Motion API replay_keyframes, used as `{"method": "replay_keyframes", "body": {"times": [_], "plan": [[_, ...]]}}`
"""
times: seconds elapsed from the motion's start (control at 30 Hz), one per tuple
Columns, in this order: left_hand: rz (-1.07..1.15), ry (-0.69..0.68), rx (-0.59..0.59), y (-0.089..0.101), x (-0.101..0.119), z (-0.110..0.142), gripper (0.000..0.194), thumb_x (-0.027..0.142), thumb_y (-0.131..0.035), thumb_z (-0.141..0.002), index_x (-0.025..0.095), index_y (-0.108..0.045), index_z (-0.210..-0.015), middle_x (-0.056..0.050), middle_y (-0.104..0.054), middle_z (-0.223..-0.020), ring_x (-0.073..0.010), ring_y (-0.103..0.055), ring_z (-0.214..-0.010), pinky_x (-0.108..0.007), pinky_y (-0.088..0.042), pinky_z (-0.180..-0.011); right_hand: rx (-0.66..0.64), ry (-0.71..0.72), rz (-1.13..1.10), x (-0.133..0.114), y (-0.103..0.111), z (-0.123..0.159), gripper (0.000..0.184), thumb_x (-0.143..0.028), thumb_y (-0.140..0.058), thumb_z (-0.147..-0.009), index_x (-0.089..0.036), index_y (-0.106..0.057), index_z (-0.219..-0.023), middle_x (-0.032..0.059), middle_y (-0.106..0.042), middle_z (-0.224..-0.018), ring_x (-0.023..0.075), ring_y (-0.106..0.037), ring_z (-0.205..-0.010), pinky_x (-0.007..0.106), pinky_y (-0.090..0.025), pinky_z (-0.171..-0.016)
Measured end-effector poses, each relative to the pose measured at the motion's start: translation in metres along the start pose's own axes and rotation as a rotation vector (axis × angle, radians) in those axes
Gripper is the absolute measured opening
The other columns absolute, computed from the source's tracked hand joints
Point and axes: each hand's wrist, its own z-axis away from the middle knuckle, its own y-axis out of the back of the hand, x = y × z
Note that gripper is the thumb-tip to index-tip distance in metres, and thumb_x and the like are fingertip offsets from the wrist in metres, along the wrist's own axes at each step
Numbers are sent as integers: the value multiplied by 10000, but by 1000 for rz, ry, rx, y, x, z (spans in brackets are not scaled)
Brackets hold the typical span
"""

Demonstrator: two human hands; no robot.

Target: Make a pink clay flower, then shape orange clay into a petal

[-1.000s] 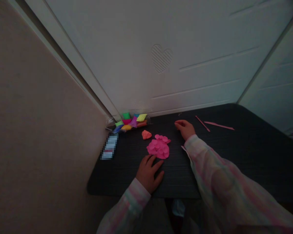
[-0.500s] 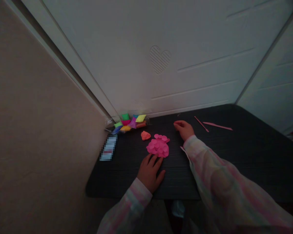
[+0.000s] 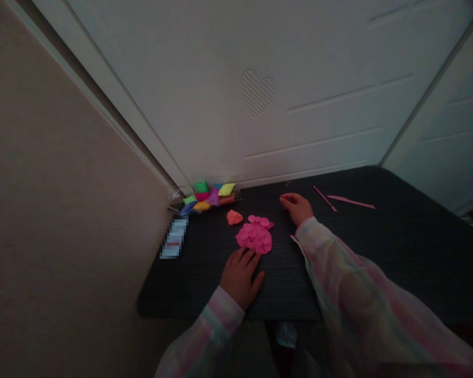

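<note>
A flat patch of pink clay discs [image 3: 255, 235] lies on the dark table [image 3: 378, 252]. My left hand [image 3: 240, 277] rests flat just below it, fingers spread and touching its near edge. My right hand [image 3: 297, 207] lies farther back to the right of the discs, fingers curled down onto the tabletop with a small reddish bit at the fingertips; I cannot make out what it is. A small orange clay lump [image 3: 234, 217] sits left of the discs.
A clear bag of coloured clay packets [image 3: 208, 197] lies in the back left corner by the wall. Two thin pink modelling tools [image 3: 350, 201] lie at the back right. A blurred card [image 3: 174, 238] sits near the table's left edge. White panelled doors stand behind.
Both hands stay where they were; only the view has shifted slightly.
</note>
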Motion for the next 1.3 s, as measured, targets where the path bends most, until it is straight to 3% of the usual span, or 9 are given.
{"method": "replay_keyframes", "body": {"times": [0.27, 0.57, 0.9, 1.07, 1.3], "plan": [[-12, -19, 69, -7, 4, 2, 359, 266, -398, -754, 136, -482, -1078, -86, -515, -1115, -230, -393, -1076, -411, -375, -863, 8, 6, 4, 0, -1, 0, 222, -343, -573, -546, -157, -588, -668, 9, -581, -604, 129, -518, -561, 285, -415, -574], [41, -54, 7, -1, 5, 1, 398, 298, -413, -742, 129, -447, -1101, -83, -537, -1089, -199, -416, -1067, -408, -311, -931, 3, 11, 20, 2, 0, -1, 224, -329, -567, -558, -152, -590, -694, 14, -585, -623, 127, -519, -566, 280, -415, -573], [31, -26, 53, -5, 1, 12, 377, 288, -404, -742, 139, -483, -1079, -85, -500, -1139, -238, -366, -1098, -423, -352, -881, 5, 30, 27, 3, -1, -1, 199, -309, -567, -556, -159, -595, -684, 6, -586, -619, 131, -520, -574, 283, -413, -574], [30, 19, -27, -1, 3, 9, 523, 397, -421, -718, 177, -365, -1189, -77, -419, -1222, -272, -334, -1115, -462, -324, -878, 13, 27, 29, -1, -1, 1, 179, -295, -569, -554, -159, -593, -666, -1, -573, -588, 128, -513, -559, 287, -409, -583], [68, 49, -89, 3, 7, 9, 572, 488, -404, -697, 190, -377, -1184, -73, -423, -1222, -277, -345, -1106, -476, -285, -891, 2, 13, 28, 0, -1, 1, 195, -308, -562, -561, -158, -585, -682, 8, -573, -622, 127, -507, -566, 283, -406, -581]]}}
